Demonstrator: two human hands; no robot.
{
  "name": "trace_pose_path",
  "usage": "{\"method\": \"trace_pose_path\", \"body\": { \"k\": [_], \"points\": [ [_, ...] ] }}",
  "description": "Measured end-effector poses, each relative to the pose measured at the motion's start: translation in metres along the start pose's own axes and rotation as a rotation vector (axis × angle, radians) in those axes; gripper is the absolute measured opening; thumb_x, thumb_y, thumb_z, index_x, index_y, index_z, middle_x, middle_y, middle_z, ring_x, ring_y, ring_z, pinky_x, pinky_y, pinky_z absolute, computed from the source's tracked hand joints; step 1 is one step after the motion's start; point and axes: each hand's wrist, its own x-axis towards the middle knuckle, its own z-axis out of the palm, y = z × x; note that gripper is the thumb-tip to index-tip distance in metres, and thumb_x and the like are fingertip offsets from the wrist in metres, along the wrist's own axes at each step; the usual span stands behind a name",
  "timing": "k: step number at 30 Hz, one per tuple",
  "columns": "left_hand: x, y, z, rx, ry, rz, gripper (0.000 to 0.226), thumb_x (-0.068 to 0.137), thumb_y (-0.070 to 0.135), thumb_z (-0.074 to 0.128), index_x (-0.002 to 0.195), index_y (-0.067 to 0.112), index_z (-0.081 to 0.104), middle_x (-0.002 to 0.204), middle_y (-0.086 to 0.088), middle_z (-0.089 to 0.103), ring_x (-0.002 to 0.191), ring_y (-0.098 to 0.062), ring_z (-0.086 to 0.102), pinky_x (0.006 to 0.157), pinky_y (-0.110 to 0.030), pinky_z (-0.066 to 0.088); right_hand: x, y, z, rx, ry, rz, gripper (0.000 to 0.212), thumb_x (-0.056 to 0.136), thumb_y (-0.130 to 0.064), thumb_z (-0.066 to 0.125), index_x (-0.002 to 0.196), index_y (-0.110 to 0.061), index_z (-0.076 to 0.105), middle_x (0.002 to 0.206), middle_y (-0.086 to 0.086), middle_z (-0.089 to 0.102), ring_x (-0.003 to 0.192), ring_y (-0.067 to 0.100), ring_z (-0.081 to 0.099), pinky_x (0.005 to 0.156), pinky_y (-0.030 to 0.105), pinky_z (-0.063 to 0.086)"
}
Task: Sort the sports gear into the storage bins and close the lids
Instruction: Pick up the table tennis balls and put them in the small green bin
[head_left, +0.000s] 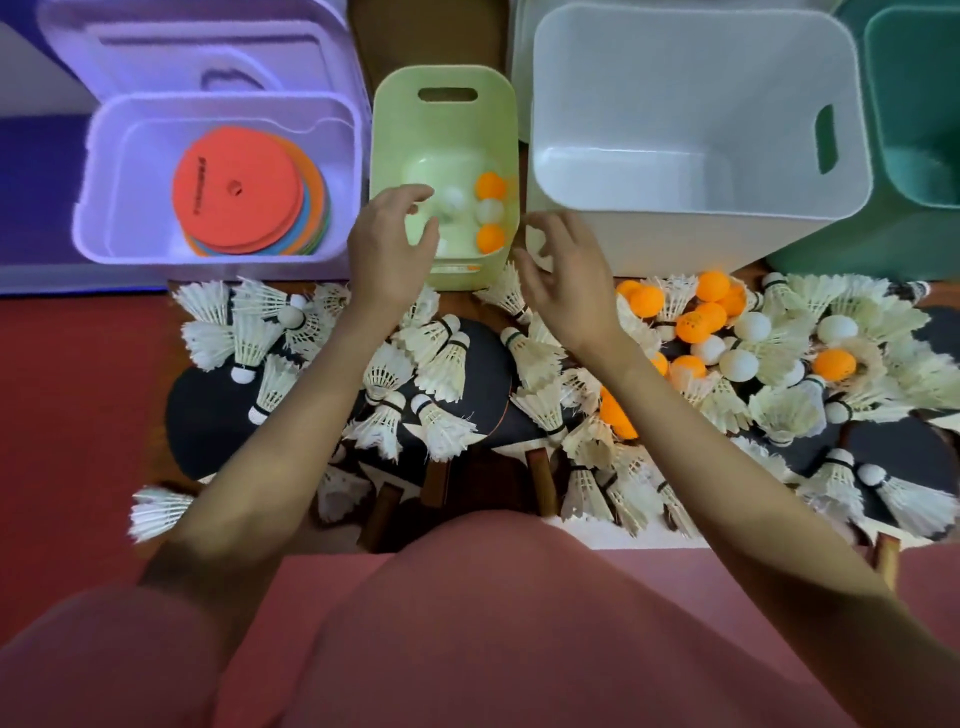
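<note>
A small green bin (444, 130) in the middle holds several orange and white ping-pong balls (490, 212). My left hand (387, 249) hovers over its near left rim, fingers apart, with a blurred white ball (451, 200) just beyond the fingertips. My right hand (566, 270) is open and empty beside the bin's right corner. A purple bin (98, 208) at the left holds a stack of flat coloured discs (239, 189). An empty white bin (696, 119) stands at the right. White shuttlecocks (447, 364), black paddles (208, 415) and loose balls (701, 322) lie heaped on the floor.
A teal bin (914, 114) stands at the far right. The purple bin's lid (197, 47) leans open behind it. Red floor (67, 415) lies at the left. My pink-clothed knees (467, 623) fill the bottom of the view.
</note>
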Motion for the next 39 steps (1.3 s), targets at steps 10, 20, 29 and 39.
{"method": "trace_pose_path", "body": {
  "k": [10,20,29,39],
  "points": [
    [-0.079,0.074,0.045,-0.112,-0.276,0.302,0.022,0.089,0.012,0.061,0.109,0.007,0.067,0.098,-0.005,0.068,0.089,-0.018,0.062,0.080,-0.031,0.050,-0.104,0.082,-0.075,-0.090,-0.033,0.226,0.026,0.095,-0.013,0.052,0.119,-0.005,0.056,0.112,0.013,0.055,0.083,0.020,0.054,0.071,0.038,0.048],
    [-0.138,0.118,0.103,0.132,-0.730,0.373,0.039,0.087,0.017,0.067,0.124,0.008,0.060,0.121,-0.010,0.062,0.114,-0.029,0.055,0.088,-0.039,0.044,-0.194,0.116,-0.094,-0.119,-0.230,0.331,0.031,0.088,-0.016,0.065,0.117,-0.007,0.061,0.111,0.012,0.058,0.105,0.033,0.052,0.088,0.033,0.038],
    [-0.150,0.128,0.135,0.479,-0.761,0.429,0.029,0.088,0.020,0.064,0.116,0.012,0.059,0.112,-0.007,0.061,0.110,-0.029,0.052,0.091,-0.040,0.035,-0.194,0.123,-0.090,-0.247,-0.440,0.153,0.038,0.078,-0.009,0.072,0.115,-0.010,0.065,0.100,0.016,0.057,0.086,0.036,0.049,0.074,0.040,0.037],
    [-0.152,0.126,0.128,0.287,-0.643,0.313,0.044,0.086,0.022,0.069,0.128,0.014,0.057,0.128,-0.005,0.058,0.121,-0.026,0.049,0.099,-0.039,0.033,-0.184,0.123,-0.089,-0.335,-0.535,0.120,0.039,0.087,-0.008,0.060,0.125,-0.016,0.059,0.104,0.014,0.050,0.093,0.031,0.041,0.070,0.028,0.019]
  ]
}}
